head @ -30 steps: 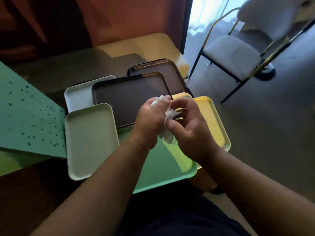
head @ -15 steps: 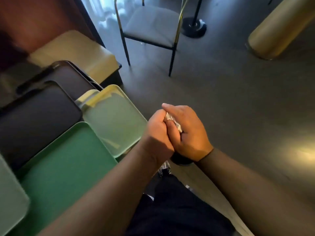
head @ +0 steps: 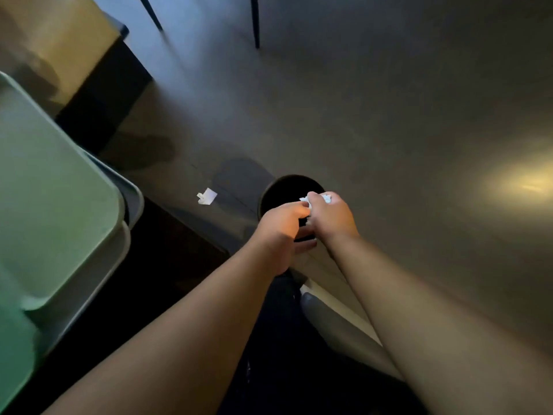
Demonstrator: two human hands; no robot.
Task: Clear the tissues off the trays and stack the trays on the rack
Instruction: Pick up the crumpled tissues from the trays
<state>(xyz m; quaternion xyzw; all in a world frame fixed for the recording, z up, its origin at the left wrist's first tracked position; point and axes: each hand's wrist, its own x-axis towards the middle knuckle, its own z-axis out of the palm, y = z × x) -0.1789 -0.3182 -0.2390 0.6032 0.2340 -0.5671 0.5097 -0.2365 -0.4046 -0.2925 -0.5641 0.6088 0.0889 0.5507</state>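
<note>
Both my hands hang together over a round black bin (head: 278, 187) on the floor. My right hand (head: 330, 215) is closed around a crumpled white tissue (head: 326, 198), which pokes out above its knuckles. My left hand (head: 282, 224) presses against it from the left, fingertips touching the tissue wad. At the left edge, pale green trays (head: 57, 205) lie overlapping, with a darker green tray (head: 15, 348) below them. No rack is in view.
A small white scrap of paper (head: 207, 196) lies on the grey floor left of the bin. Dark chair legs (head: 256, 22) stand at the top. A tan tabletop (head: 57, 34) with a dark side sits at the upper left.
My view and both hands have swung right and down, from over the trays to above the black bin on the floor. The tissue stays squeezed between my hands.
</note>
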